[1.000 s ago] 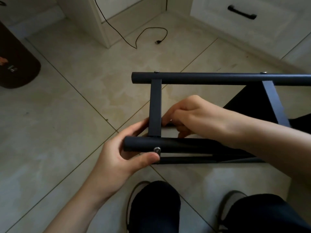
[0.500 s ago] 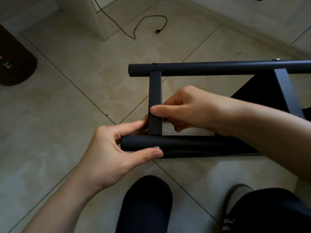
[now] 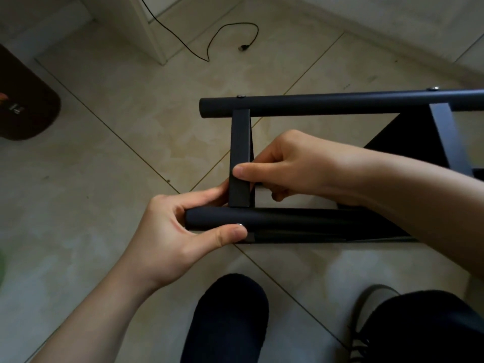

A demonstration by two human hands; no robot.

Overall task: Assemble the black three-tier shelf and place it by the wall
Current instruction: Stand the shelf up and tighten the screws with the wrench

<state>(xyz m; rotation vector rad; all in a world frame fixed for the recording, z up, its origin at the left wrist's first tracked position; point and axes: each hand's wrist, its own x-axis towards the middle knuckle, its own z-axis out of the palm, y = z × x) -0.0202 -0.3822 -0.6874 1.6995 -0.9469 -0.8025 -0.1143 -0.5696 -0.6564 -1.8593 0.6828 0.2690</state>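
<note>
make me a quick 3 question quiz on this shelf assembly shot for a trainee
1. True or false: the left hand holds the near round tube at its end.
2. What does the right hand pinch?
A) the flat crossbar
B) the cable on the floor
C) the far round tube
3. Fill in: a screw head shows on top of the far tube, right above the ____.

Key: 1 true; 2 A; 3 crossbar
</note>
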